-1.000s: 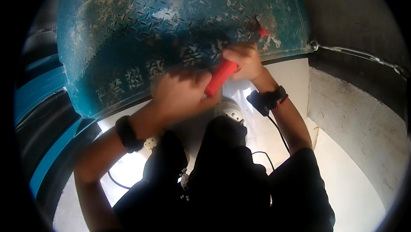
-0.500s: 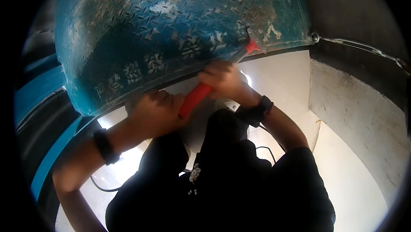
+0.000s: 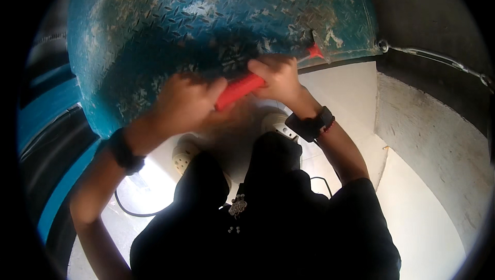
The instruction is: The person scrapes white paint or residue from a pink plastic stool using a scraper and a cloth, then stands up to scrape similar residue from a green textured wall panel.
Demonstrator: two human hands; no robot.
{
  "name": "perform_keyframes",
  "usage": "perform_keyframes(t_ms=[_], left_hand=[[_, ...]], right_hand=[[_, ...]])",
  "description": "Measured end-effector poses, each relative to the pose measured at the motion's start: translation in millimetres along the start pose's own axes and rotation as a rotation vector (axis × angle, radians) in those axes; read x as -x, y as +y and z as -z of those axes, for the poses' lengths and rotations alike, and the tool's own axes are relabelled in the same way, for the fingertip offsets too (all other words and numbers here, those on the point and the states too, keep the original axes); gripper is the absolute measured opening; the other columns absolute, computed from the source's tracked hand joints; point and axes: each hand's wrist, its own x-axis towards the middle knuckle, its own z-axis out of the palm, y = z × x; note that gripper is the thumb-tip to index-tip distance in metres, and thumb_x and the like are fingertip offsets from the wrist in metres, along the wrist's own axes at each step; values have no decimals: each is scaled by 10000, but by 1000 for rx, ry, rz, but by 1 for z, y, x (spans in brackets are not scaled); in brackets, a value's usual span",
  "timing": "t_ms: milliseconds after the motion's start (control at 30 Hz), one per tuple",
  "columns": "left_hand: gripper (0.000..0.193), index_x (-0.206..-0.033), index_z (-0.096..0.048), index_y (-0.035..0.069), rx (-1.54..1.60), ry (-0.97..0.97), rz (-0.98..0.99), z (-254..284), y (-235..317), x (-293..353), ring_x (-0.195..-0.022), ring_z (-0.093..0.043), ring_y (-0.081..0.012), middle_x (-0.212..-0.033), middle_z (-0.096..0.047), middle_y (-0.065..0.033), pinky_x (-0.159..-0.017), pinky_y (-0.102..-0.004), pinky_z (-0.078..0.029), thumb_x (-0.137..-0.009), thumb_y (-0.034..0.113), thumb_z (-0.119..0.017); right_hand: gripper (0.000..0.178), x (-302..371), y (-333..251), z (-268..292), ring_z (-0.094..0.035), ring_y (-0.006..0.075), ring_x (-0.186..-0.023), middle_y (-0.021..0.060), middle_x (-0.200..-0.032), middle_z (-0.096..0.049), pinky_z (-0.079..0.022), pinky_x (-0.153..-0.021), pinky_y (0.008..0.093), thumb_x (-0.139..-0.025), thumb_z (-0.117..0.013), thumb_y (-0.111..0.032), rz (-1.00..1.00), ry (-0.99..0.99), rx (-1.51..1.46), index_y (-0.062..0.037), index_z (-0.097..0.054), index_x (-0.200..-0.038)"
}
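A scraper with a red handle (image 3: 241, 91) and a metal blade (image 3: 320, 43) lies slanted against a worn blue-green metal plate (image 3: 227, 17) with a raised diamond pattern. Its blade touches the plate near the lower right edge. My right hand (image 3: 278, 76) is closed round the front of the handle, by the shaft. At the butt end, my left hand (image 3: 183, 102) is closed with its thumb over the handle; motion blurs it, and its fingers are partly hidden. Both my wrists carry black bands.
A metal turnbuckle (image 3: 438, 57) runs from an eye at the plate's right corner. To the right stands a pale curved wall (image 3: 428, 146). Below are my light clogs (image 3: 184, 157) on a light floor, with a black cable (image 3: 135, 213). Blue and black bars (image 3: 56, 125) line the left.
Both my hands have moved up with the scraper, the left one most. Its blade has slid a little right along the plate, and the handle now lies flatter.
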Motion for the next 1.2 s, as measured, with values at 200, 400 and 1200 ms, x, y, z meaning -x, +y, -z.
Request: perform_keyframes(t_ms=[200,400,1200], left_hand=[[342,-778,-518,84,-39,-157,-77,3,-14,12,-524,-598,-234,-623,-586,-91,-475,-345,-475,-740,393,-658],[390,-827,-534,82,-159,-211,187,32,-31,-3,-496,-590,-253,-556,-566,-83,-482,-338,-469,-749,446,-651],[290,-961,-548,85,251,117,428,66,-77,-97,-825,-505,-137,-833,-534,-39,-786,-263,-375,-870,360,-537]], right_hand=[[323,-2,-12,-6,-574,226,-557,44,-611,-535,-453,-454,346,-503,-666,-215,66,55,7,-163,-604,-816],[277,-31,-12,-18,-565,249,-521,62,-574,-540,-438,-462,352,-498,-683,-197,-130,147,-9,-109,-581,-740],[211,-113,45,8,-615,330,-662,119,-694,-630,-502,-617,423,-654,-615,-181,-264,142,-101,-172,-647,-862]])
